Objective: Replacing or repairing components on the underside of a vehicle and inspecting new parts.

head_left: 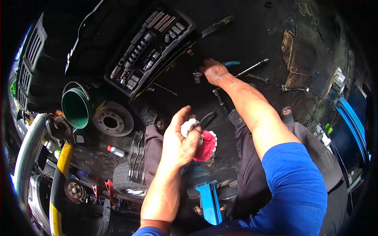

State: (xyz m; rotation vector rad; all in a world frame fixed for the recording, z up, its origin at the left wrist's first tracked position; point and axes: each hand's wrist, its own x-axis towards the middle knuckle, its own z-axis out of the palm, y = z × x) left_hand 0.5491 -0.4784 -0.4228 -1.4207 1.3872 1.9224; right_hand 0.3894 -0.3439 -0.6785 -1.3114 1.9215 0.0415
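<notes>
My left hand point(181, 141) is closed on a crumpled white-and-red cloth or glove point(204, 146), low in the centre above my legs. My right hand point(213, 72) reaches over the dark floor with bent fingers apart and nothing visible in them, beside a small metal piece point(197, 77) and a blue-handled tool point(231, 63); whether it touches either is unclear. To its lower right lie a long ratchet-type bar point(254, 67) and a wrench point(258, 78); another tool point(218, 97) lies below it. A socket case point(177, 41) sits open to its upper left.
A green bucket point(75, 110), a brake disc point(112, 122) and a striped yellow-black post point(63, 165) are at left, with a small bottle point(116, 150) and a tyre point(126, 177). Worn cardboard point(295, 59) lies upper right, blue metal rails point(348, 122) far right, another blue metal piece point(208, 202) at bottom.
</notes>
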